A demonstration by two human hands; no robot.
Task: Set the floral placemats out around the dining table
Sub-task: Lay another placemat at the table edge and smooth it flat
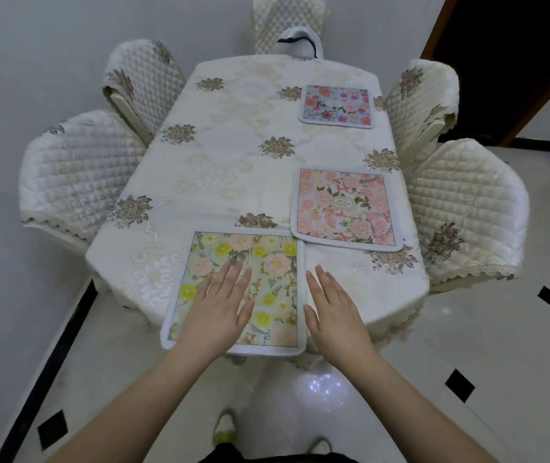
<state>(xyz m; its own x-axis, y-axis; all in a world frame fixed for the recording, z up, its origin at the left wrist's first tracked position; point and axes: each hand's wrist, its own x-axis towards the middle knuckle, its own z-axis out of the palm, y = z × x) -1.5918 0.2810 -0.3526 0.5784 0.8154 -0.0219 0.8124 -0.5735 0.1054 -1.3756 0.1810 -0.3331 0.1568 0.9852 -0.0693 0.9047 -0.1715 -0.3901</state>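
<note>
Three floral placemats lie on the cream-clothed dining table [233, 168]. A yellow-and-pink placemat [267, 259] lies at the near end, its front edge reaching the table's edge. My left hand [223, 302] rests flat on it, fingers apart. My right hand [330, 309] lies flat just beside its right edge, on the cloth, holding nothing. A pink placemat [345, 208] sits on the right side, its near-left corner touching the yellow one. A blue-and-pink placemat [337, 106] lies at the far right.
Quilted cream chairs ring the table: two on the left [80, 172], two on the right [467, 208], one at the far end [288, 21]. A white bag with a black handle [300, 45] sits at the far edge. A dark doorway [517, 45] opens at the right.
</note>
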